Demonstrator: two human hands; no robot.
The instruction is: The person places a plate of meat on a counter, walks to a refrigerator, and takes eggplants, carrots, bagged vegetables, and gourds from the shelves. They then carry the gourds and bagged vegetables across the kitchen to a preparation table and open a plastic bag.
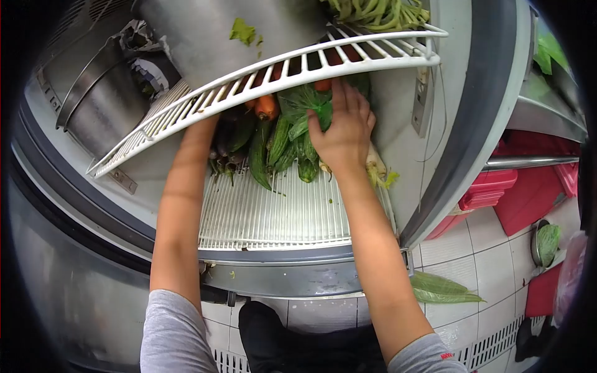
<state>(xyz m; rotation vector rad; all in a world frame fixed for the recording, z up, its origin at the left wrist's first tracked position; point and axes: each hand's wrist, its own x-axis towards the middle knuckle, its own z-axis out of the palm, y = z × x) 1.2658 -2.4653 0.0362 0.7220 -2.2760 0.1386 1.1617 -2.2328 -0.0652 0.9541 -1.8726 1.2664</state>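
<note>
Both forearms reach into a fridge, under a white wire shelf (273, 74). My right hand (345, 130) lies with thumb and fingers apart against a green plastic bag (301, 109) among the vegetables. My left hand is hidden behind the upper shelf; only its forearm shows, beside dark eggplants (222, 149). Between the arms lie green gourds (280, 146) and an orange carrot (267, 107). A pale root vegetable (373, 165) with leaves is right of my right wrist. All rest on the lower wire rack (273, 217).
On the upper shelf stand a large metal pot (224, 37), stacked metal containers (102, 99) and long green beans (379, 12). The open door edge (479, 124) is at right. Red bins (491, 189) and a large leaf (441, 288) are on the tiled floor.
</note>
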